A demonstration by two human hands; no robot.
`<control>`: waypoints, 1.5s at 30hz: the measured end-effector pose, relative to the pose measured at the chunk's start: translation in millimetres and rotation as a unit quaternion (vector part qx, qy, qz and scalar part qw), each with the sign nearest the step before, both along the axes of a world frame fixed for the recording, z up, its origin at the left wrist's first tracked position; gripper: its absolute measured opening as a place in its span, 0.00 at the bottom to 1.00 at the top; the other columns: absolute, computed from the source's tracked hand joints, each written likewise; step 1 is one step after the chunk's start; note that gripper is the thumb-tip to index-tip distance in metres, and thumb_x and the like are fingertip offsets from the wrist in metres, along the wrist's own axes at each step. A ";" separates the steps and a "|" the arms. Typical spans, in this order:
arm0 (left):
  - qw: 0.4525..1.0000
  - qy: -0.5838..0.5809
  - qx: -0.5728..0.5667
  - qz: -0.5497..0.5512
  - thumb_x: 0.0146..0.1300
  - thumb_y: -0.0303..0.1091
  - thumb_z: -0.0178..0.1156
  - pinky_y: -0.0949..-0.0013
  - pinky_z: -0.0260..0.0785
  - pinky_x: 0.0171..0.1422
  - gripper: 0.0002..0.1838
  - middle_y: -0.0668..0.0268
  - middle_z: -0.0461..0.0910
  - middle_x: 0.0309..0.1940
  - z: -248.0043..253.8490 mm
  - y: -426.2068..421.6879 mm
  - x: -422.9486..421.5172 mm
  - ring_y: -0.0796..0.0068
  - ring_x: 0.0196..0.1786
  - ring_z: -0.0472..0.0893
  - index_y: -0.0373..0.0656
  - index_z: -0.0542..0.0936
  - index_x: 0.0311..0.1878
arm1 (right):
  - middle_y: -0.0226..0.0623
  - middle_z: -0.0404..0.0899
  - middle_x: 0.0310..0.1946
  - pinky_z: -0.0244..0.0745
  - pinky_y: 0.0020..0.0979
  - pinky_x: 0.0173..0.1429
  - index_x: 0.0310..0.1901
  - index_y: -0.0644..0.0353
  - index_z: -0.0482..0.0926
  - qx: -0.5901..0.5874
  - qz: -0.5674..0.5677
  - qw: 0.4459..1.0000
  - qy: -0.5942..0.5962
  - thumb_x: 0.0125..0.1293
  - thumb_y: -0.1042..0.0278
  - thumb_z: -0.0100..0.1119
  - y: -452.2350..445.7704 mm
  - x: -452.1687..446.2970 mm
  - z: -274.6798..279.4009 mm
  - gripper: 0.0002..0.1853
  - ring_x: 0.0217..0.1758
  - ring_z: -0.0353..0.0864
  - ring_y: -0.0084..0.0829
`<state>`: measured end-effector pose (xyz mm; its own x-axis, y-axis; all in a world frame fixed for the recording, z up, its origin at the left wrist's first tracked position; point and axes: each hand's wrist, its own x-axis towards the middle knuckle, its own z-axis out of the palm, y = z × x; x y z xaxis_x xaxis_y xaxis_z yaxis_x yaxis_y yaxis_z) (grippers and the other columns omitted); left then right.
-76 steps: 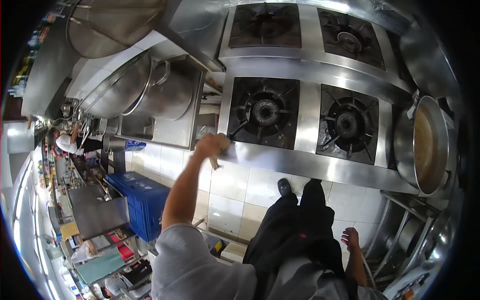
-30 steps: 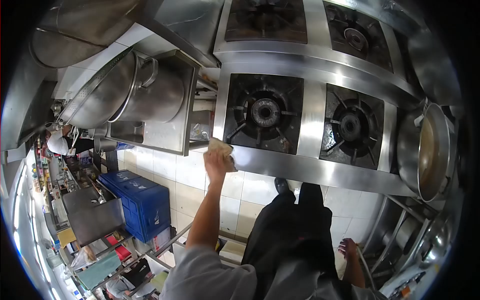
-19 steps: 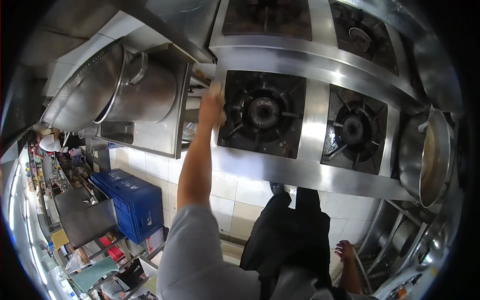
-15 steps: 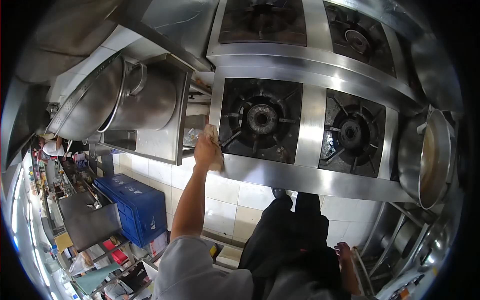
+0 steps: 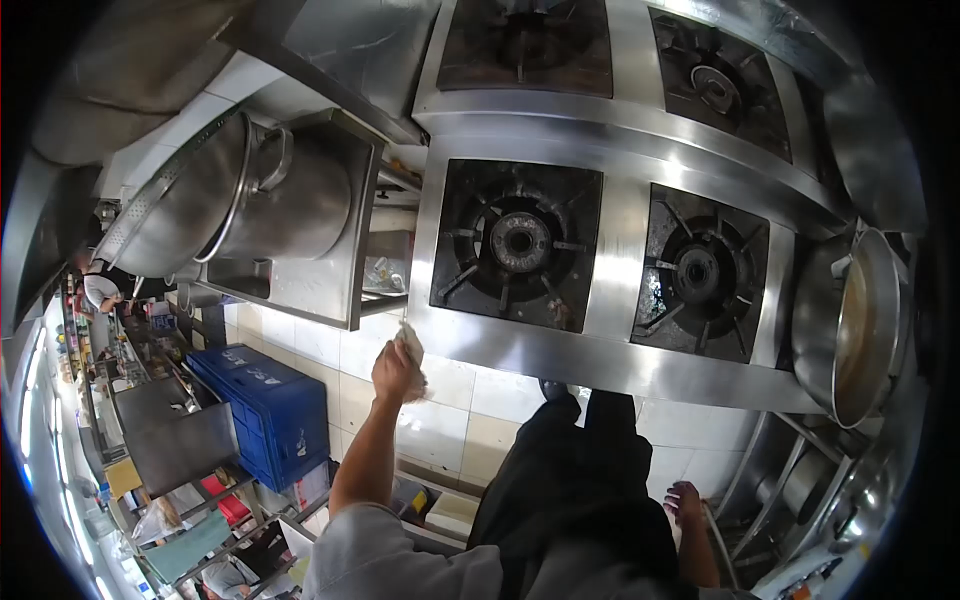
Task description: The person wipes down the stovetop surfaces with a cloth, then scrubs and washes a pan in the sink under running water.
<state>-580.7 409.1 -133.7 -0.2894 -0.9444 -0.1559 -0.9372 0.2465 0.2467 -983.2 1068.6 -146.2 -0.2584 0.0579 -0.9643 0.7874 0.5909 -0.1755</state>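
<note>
My left hand [image 5: 393, 370] is closed on a beige cloth [image 5: 410, 362], just off the front left corner of the steel stove [image 5: 500, 345]. The cloth hangs over the tiled floor. My right hand [image 5: 684, 501] hangs low beside my right leg, its fingers apart and nothing seen in it. On the stove, a front left burner [image 5: 520, 241] and a front right burner [image 5: 697, 270] show bare black grates. Part of the cloth is hidden behind my left hand.
Large steel pots [image 5: 300, 205] stand on a steel counter [image 5: 330, 290] at the left. A blue bin [image 5: 265, 405] is on the floor. A wide pan [image 5: 860, 330] is at the right, above a metal rack [image 5: 790, 470]. Another person [image 5: 103, 290] stands far left.
My left hand wiped the cloth along the stove's left edge, then came down and away from its front corner. My right hand has stayed low at my side.
</note>
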 end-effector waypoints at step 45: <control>0.848 0.368 -0.029 -0.381 0.63 0.25 0.53 0.53 0.70 0.63 0.15 0.55 0.84 0.50 5.1 -78.2 -522.5 0.52 0.56 0.81 0.46 0.85 0.49 | 0.36 0.80 0.37 0.78 0.35 0.40 0.46 0.54 0.74 0.046 -0.010 0.999 0.017 0.67 0.64 0.53 20.0 -9.6 30.5 0.09 0.35 0.79 0.32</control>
